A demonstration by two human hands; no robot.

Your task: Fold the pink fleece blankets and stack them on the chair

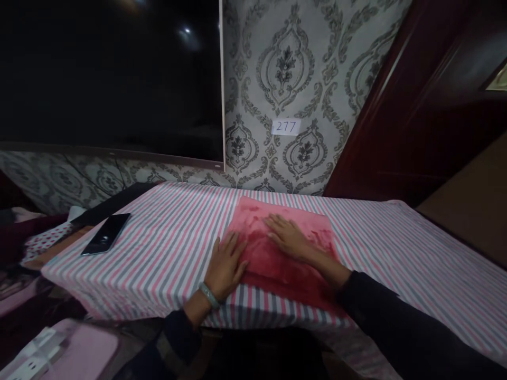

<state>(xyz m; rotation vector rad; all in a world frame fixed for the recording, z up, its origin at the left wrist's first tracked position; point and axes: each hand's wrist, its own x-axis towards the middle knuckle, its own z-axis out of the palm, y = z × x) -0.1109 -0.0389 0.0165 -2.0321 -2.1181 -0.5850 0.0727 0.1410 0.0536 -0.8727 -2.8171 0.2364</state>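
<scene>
A red and pink cloth (277, 269) lies spread flat over a striped tablecloth, its near edge reaching the table's front edge. My left hand (225, 268), with a bracelet at the wrist, rests at the cloth's left edge, fingers spread. On the upper middle of the cloth lies my right hand (288, 236), palm down with its fingers stretched out. Neither hand grips anything. Darker patches show on the cloth around my right hand.
The striped tablecloth (158, 232) covers the table. A phone (106, 235) lies near its left edge. Behind are a large screen (111, 79) and a wall label (285, 126). A pink stool (85, 351) holding a power strip (37, 356) stands low at left.
</scene>
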